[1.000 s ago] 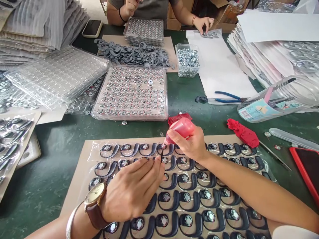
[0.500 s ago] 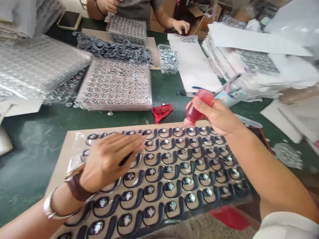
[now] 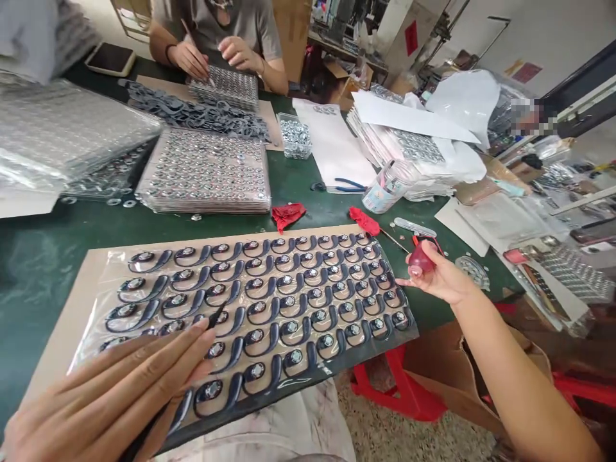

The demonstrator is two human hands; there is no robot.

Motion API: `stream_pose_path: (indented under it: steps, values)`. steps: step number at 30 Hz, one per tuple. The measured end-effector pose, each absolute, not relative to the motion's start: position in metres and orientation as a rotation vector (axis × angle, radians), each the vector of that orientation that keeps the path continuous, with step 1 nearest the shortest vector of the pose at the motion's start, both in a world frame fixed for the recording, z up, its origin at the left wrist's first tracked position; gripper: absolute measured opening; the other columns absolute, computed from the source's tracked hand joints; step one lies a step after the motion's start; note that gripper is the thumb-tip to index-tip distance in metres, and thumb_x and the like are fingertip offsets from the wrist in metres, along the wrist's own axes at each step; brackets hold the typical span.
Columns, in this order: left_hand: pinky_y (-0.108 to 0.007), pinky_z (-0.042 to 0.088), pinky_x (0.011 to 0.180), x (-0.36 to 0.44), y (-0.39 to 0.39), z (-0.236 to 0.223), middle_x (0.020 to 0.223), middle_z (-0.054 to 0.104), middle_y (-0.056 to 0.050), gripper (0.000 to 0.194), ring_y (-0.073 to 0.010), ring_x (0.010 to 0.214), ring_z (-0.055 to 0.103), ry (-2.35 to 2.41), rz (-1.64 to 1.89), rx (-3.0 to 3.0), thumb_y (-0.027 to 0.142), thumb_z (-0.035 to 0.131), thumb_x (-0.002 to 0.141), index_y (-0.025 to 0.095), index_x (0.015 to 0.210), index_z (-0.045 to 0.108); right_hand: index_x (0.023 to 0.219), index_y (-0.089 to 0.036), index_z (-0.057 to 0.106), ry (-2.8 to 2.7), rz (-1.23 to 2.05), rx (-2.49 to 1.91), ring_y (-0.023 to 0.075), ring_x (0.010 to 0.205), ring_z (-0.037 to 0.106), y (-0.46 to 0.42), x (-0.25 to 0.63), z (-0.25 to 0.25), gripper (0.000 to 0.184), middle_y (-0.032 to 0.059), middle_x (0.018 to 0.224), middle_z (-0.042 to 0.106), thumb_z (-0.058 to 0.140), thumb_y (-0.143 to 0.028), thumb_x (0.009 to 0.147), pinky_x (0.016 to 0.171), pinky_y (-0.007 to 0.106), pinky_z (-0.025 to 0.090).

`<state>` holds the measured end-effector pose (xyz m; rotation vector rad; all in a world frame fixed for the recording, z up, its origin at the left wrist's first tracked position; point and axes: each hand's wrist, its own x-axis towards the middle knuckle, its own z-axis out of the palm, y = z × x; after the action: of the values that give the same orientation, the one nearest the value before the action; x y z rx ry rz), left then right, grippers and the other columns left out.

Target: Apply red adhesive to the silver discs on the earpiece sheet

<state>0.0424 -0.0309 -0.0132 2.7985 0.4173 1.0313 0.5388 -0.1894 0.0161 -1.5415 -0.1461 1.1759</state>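
Observation:
A cardboard sheet (image 3: 62,321) under clear film carries several rows of dark ear-hook parts (image 3: 269,295) with shiny round centres. My left hand (image 3: 110,391) lies over the sheet's near left corner, fingers stretched out, with a thin dark stick (image 3: 214,316) pinched between them, its tip over a hook. My right hand (image 3: 440,276) is off the sheet's right edge, closed around a small red bottle (image 3: 419,260) with its nozzle pointing left.
Behind the sheet stand trays of small metal discs (image 3: 206,170), a heap of grey hooks (image 3: 192,112), a tub of metal parts (image 3: 294,136), blue pliers (image 3: 349,185), red rags (image 3: 287,215), and paper stacks (image 3: 409,135). Another person (image 3: 216,38) works across the green table (image 3: 38,250). Red stool legs (image 3: 399,391) show below.
My right hand has carried the red bottle from above the sheet's top row out past its right edge. My left hand slid back toward the near left corner. The view swung right.

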Motion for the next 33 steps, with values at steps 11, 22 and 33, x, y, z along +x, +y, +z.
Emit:
stream_pose_path:
  steps: [11,22,33]
  values:
    - [-0.035,0.051,0.097,0.027,-0.086,0.014,0.119,0.068,-0.009,0.027,-0.0187,0.111,0.064,0.439,0.852,2.884,0.01,0.06,0.09,0.007,0.117,0.064,0.072,-0.016,0.067,-0.738,0.95,-1.444,0.0191,0.053,0.066,-0.105,0.403,0.018,0.035,0.0051,0.057,0.065,0.068,-0.05,0.083,0.041,0.026,0.05]
    - [-0.032,0.055,0.091,0.034,-0.114,0.001,0.109,0.072,-0.01,0.021,-0.0197,0.1,0.069,0.482,0.822,2.839,0.013,0.058,0.092,0.005,0.109,0.067,0.089,-0.02,0.064,-1.138,1.395,-1.047,0.0155,0.059,0.069,-0.098,0.268,-0.014,0.016,0.0006,0.064,0.069,0.07,-0.033,0.083,0.058,0.027,0.057]
    - [-0.033,0.058,0.086,0.037,-0.12,0.0,0.112,0.071,-0.014,0.022,-0.0226,0.105,0.068,0.47,0.781,2.846,0.011,0.056,0.092,0.003,0.11,0.067,0.075,-0.021,0.062,-1.394,1.262,-1.121,0.0146,0.062,0.067,-0.102,0.269,-0.026,0.013,0.0016,0.066,0.07,0.068,-0.029,0.084,0.062,0.028,0.056]
